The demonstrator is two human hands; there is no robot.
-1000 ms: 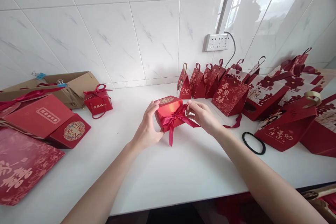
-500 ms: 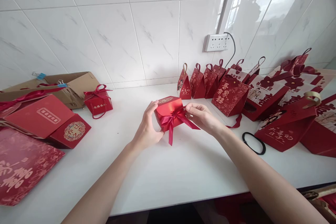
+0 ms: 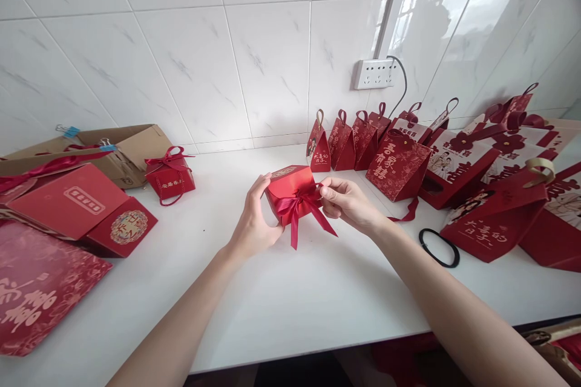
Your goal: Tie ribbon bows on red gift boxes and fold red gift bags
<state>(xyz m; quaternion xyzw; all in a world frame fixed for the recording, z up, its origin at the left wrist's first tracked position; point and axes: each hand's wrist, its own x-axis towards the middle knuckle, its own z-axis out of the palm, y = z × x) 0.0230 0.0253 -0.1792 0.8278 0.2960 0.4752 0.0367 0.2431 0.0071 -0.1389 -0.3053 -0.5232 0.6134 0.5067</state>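
Observation:
A small red box [image 3: 290,183] is tilted above the white table, near the middle of the view. My left hand [image 3: 256,217] grips it from the left, fingers behind the far edge and thumb at the lower front. A dark red ribbon [image 3: 297,205] is tied in a bow on the box's front, its two tails hanging down. My right hand [image 3: 342,199] pinches the bow's right loop between thumb and fingers, at the box's right side.
Several red gift boxes [image 3: 399,166] with handles stand at the right, near a black ring [image 3: 439,248]. At the left are a cardboard box [image 3: 145,148], a small ribboned box [image 3: 170,178] and larger red packages [image 3: 72,199]. A socket strip [image 3: 374,74] is on the wall.
The box has shifted slightly left. The bow's right tail has swung left and down, and my right hand's fingers have curled more while holding the loop.

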